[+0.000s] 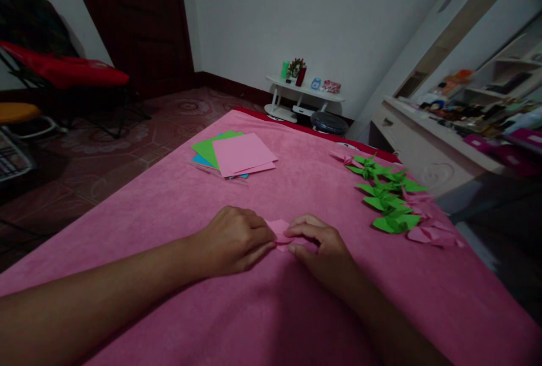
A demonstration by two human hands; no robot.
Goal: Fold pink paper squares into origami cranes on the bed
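Observation:
A small folded pink paper piece [279, 229] lies on the pink cloth [271, 304] in front of me. My left hand [234, 240] has its fingers curled and pinching the paper's left side. From the right, my right hand [322, 246] pinches the same paper between thumb and fingers. Most of the paper is hidden between the two hands.
A stack of pink, green and blue paper sheets [237, 154] lies further back on the cloth. Several folded green and pink paper figures [392, 199] lie at the right. A dresser [427, 151] stands to the right, a small white shelf [302, 95] by the far wall, a red chair [63, 72] at the left.

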